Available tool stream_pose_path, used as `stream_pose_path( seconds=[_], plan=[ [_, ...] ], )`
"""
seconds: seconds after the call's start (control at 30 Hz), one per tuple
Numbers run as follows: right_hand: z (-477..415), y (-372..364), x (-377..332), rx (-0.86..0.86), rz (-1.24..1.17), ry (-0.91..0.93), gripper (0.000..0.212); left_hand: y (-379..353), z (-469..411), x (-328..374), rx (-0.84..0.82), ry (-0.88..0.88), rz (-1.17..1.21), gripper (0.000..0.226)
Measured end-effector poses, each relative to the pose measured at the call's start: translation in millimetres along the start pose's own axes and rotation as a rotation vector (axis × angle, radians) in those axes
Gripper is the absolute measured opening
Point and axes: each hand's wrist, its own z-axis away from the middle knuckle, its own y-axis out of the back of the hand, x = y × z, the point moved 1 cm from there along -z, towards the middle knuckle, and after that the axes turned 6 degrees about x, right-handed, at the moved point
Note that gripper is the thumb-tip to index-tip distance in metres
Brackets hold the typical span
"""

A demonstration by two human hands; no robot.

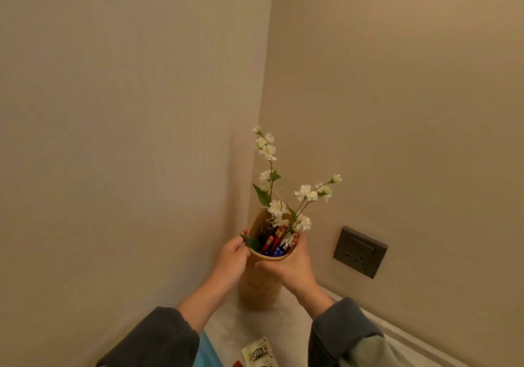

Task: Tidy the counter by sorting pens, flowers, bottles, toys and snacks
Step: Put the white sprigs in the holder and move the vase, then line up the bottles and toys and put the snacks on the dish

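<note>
- A tall tan holder [259, 287] stood in the corner of the bench [226, 329], its base close to both walls.
- Left hand [231, 259] was closed around the holder's rim on the left side, fingertips just beside a green leaf at the mouth.
- Right hand [289, 264] was wrapped around the rim from the right and front, gripping it.
- Inside the mouth: red and blue pens [272, 246] packed together, and white flowers [279, 196] on thin stems rising well above the rim.
- Pens and flowers shared one container, so the sort looked unfinished; separating them was likely the step in hand.
- Risk: the holder was tall and narrow, and both grips sat high. A sideways pull could tip it and spill the pens.
- Risk: the stems were tangled among the pens. Drawing the flowers out could drag pens along, or snap a thin stem.
- Risk: the blossoms leaned near the wall and could crush against it if the holder were tilted back.
- A printed snack packet [259, 352] lay at the near edge of the bench, partly cut off. A wall socket [360, 252] sat well to the right.
</note>
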Motion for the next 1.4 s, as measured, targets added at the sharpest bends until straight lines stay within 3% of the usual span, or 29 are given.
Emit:
stream_pose_path(
  seconds=[0.57, 0.83, 1.1, 1.23, 1.4],
  plan=[
    [-63.3, -34.7, 28.1, -0.1, 0.099, -0.046, 0.108, 15.3, -62.8, -44.8, 0.154, 0.082, 0.084, 0.054],
    [-57.5, -30.8, 27.7, -0.145, 0.135, -0.058, 0.112, 15.9, -59.1, -43.3, 0.146, 0.022, 0.081, 0.054],
    [-28.3, -27.0, 8.4, -0.148, 0.114, -0.206, 0.124, 22.1, -30.6, -6.2, -0.06, 0.138, -0.015, 0.036],
    [4.2, -17.1, -12.6, -0.129, 0.089, -0.363, 0.114, 34.6, 1.6, 11.6, -0.081, 0.228, -0.065, 0.044],
    [59.0, -8.9, -35.5, -0.206, -0.013, -0.401, 0.089, 56.9, 62.3, 21.9, -0.213, 0.143, -0.206, 0.037]
  ],
)
